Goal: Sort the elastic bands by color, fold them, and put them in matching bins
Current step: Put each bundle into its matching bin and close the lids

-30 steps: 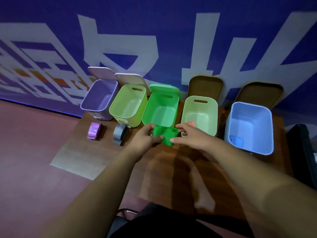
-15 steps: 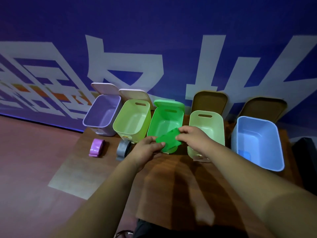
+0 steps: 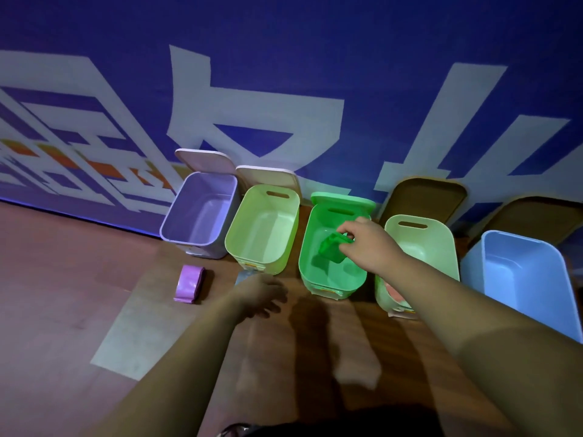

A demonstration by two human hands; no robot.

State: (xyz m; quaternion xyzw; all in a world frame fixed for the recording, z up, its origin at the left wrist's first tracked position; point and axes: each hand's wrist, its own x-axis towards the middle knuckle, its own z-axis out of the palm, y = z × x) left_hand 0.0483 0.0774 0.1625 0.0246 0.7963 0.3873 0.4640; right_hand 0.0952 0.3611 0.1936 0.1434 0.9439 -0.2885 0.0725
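My right hand (image 3: 367,244) is over the open bright green bin (image 3: 318,279) and pinches a folded green elastic band (image 3: 331,253) just inside its mouth. My left hand (image 3: 263,294) hovers low over the table in front of the light green bin (image 3: 239,244), blurred, fingers loose; it covers most of a grey band (image 3: 244,276), only a corner showing. A folded purple band (image 3: 188,283) lies on the table in front of the purple bin (image 3: 176,222).
Five open bins stand in a row against the blue wall: purple, light green, bright green, pale green (image 3: 448,247), blue (image 3: 568,279). Their lids lean behind. The pale green bin holds something pink (image 3: 396,293) seen through its wall.
My right hand has carried the green band forward into the green bin's mouth. My left hand let go of it and moved left and down over the grey band.
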